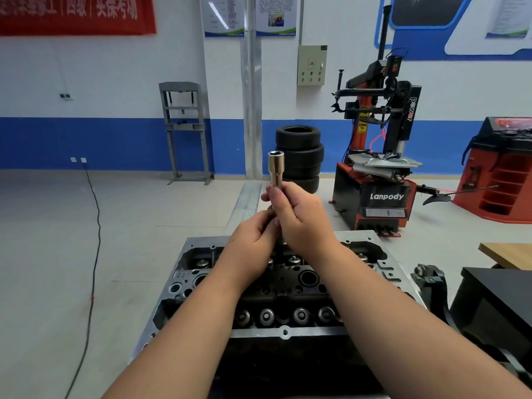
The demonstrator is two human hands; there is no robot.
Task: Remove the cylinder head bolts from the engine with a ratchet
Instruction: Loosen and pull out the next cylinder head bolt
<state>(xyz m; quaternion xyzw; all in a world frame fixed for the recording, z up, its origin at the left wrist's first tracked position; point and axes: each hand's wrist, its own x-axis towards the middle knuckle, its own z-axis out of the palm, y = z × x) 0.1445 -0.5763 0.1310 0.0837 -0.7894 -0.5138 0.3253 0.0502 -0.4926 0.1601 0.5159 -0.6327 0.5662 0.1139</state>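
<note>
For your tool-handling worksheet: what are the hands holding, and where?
Both hands, right hand above left hand, grip the lower part of a socket tool; its open end points up.

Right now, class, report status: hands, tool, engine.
Right hand grips socket, open end up. Left hand holds tool's lower part, mostly hidden. Both above cylinder head. Nothing in the way.

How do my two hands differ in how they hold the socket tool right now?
The right hand grips higher, just under the chrome socket; the left hand holds lower on the dark shaft. The right hand's fingers wrap the tool; the left pinches it. Both are above the cylinder head.
</note>
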